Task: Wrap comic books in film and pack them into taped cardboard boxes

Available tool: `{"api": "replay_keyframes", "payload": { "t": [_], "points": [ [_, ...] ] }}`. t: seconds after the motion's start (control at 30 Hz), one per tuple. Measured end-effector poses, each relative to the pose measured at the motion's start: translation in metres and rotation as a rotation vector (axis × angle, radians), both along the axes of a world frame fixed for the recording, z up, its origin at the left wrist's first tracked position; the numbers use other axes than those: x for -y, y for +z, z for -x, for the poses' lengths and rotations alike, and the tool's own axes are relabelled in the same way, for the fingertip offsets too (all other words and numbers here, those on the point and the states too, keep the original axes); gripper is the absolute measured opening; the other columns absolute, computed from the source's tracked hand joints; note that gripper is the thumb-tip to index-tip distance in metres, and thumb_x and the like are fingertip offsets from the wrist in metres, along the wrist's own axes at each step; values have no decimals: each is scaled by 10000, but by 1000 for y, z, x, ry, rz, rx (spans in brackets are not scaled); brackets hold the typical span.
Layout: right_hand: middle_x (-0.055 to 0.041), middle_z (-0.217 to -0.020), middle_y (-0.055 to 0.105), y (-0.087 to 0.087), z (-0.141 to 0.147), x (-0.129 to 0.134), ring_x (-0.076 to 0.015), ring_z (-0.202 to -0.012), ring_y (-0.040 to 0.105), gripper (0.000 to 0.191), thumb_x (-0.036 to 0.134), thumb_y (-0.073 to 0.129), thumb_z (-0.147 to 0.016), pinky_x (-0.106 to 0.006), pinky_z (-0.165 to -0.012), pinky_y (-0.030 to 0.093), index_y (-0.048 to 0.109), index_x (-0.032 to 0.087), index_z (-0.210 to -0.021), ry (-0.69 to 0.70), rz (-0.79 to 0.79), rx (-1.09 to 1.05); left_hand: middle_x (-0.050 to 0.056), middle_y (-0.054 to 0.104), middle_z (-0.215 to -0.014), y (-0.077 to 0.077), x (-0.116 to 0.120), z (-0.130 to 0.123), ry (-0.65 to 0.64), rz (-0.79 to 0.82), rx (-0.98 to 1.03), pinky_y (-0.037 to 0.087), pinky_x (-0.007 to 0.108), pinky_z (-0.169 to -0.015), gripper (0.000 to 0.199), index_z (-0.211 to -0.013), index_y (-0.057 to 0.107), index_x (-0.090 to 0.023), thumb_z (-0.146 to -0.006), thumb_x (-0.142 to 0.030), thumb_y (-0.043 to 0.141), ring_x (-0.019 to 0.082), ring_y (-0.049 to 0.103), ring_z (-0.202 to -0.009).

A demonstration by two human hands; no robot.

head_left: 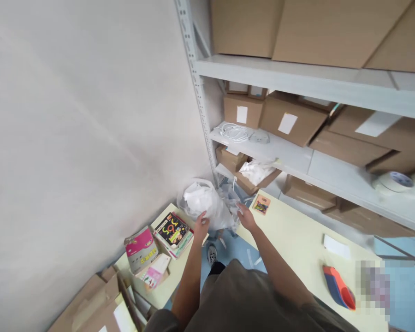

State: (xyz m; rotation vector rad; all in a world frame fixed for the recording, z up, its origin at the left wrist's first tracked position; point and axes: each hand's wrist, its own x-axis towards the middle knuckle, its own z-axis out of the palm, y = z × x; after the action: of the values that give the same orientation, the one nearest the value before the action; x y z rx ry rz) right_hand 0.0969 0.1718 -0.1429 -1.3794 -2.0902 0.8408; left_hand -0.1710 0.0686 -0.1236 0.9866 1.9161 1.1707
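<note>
A large white plastic bag (216,210), bulging with crumpled white material (197,199), stands on the floor between two pale yellow tabletops, against the wall. My left hand (202,224) is at the bag's near left side, its fingers loosely bent and apart, with nothing visible in them. On the other side my right hand (246,217) reaches in from the right, fingers spread beside crumpled clear plastic (231,203). Whether its fingertips touch that plastic is hard to see.
Books (173,233) and a pink-and-grey booklet (141,251) lie on the left table (178,272). The right table (290,235) bears a small card (262,204), a white box (336,246) and a red-and-blue tape dispenser (339,287). Shelves (297,76) hold cardboard boxes (292,117). Scraps litter the blue floor.
</note>
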Motion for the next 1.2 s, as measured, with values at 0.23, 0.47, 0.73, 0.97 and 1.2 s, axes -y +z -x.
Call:
{"api": "replay_keyframes", "payload": {
  "t": [0.23, 0.47, 0.73, 0.97, 1.2],
  "points": [
    [-119, -1648, 479, -7, 163, -64, -289, -1556, 407, 593, 244, 583, -980, -487, -1278, 360, 526, 209, -1570, 174, 114, 129, 191, 665, -1402, -38, -59, 126, -27, 101, -152, 450, 510, -1169, 459, -1320, 693, -154, -872, -253, 667, 335, 625, -1306],
    [-143, -1692, 399, -56, 234, -74, -325, -1599, 315, 718, 308, 680, -938, -520, -1283, 318, 460, 206, -1614, 270, 266, 239, 193, 493, -1609, -77, -132, 193, -135, 252, -315, 327, 572, -1236, 334, -1168, 783, -138, -866, -156, 642, 410, 365, -1529],
    [-156, -1701, 382, -76, 242, -74, -333, -1569, 376, 794, 257, 734, -883, -503, -1247, 364, 443, 245, -1621, 225, 335, 321, 225, 706, -1292, -104, -131, 215, -115, 263, -198, 371, 534, -1232, 409, -1132, 791, -122, -763, -66, 622, 372, 512, -1423],
    [-144, -1770, 206, -57, 320, -81, -333, -1550, 410, 1044, 220, 813, -812, -415, -1138, 487, 258, 291, -1693, 259, 300, 204, 141, 711, -1350, -81, -48, 200, -114, 58, -232, 396, 521, -1246, 504, -1180, 802, -199, -813, -34, 498, 302, 591, -1358],
    [-80, -1613, 528, -41, 334, -76, -269, -1427, 564, 279, 209, 683, -903, -417, -1151, 490, 772, 254, -1163, 377, 232, 57, 103, 764, -1253, -40, -33, 198, -182, -22, -98, 460, 542, -1196, 416, -1074, 828, -243, -825, -78, 538, 284, 667, -1264]
  ]
}}
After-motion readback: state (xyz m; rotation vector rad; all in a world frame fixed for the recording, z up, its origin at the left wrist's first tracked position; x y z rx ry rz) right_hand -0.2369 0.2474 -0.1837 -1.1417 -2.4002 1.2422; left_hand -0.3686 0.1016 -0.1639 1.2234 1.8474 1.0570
